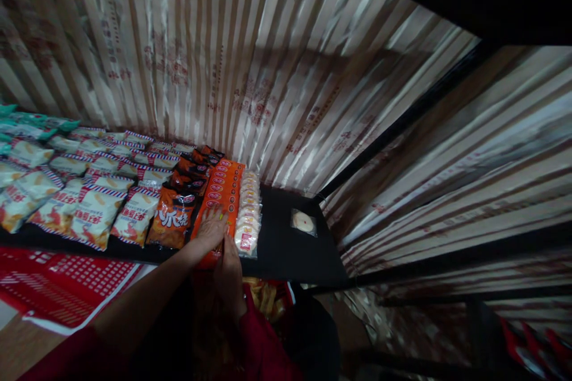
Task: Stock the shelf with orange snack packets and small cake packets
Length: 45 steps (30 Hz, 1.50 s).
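My left hand lies flat with its fingers spread on a row of orange packets on a black shelf. My right hand reaches up from below the shelf's front edge. Its fingertips touch the near end of a row of clear packs of round pale crackers, which sits just right of the orange row. Whether those fingers grip a pack is hidden. A single wrapped round cracker lies alone on the shelf to the right.
Dark orange snack bags and several white bags with red and blue stripes fill the shelf to the left, with teal bags at the far left. Striped paper lines the back. A red printed sheet hangs below.
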### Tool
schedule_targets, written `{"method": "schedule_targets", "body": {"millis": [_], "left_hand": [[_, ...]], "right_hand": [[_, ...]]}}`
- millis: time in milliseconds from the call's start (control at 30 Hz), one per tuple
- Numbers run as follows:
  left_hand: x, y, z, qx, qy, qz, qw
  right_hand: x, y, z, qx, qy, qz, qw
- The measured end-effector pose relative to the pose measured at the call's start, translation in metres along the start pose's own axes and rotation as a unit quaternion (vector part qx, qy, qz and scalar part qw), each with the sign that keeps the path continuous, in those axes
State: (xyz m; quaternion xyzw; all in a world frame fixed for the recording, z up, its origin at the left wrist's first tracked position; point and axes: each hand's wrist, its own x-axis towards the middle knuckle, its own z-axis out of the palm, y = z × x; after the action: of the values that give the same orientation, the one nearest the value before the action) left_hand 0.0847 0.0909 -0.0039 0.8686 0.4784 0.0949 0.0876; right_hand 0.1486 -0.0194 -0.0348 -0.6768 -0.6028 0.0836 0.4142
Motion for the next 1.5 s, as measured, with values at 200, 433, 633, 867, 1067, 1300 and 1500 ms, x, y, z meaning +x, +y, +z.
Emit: {"method": "schedule_targets", "body": {"millis": [200,433,633,867,1067,1300,1500], "left_hand": [[0.001,0.003,-0.007,0.004,-0.018,-0.016,1.000],[0.005,0.005,-0.004,0.015,-0.020,-0.017,1.000],[0.004,0.006,-0.005,0.026,0.013,0.006,1.000],[0.000,0.009,-0.012,0.054,0.019,0.030,0.998],[-0.002,0.011,-0.017,0.046,0.023,0.048,0.998],[-0.005,0.014,-0.015,0.044,0.040,0.054,0.997],[-0.008,0.015,-0.005,0.020,0.069,0.048,0.996]], "right_hand": [[-0.002,0.007,-0.005,0.000,0.016,-0.030,0.999],[-0.006,0.016,-0.015,-0.003,0.026,-0.078,0.997],[-0.012,0.021,-0.026,0.010,0.024,-0.091,0.996],[-0.019,0.022,-0.036,0.031,0.025,-0.075,0.996],[-0.023,0.025,-0.042,0.041,0.019,-0.077,0.996],[-0.030,0.017,-0.052,0.067,0.072,-0.049,0.994],[-0.031,0.010,-0.066,0.080,0.063,-0.010,0.995]]}}
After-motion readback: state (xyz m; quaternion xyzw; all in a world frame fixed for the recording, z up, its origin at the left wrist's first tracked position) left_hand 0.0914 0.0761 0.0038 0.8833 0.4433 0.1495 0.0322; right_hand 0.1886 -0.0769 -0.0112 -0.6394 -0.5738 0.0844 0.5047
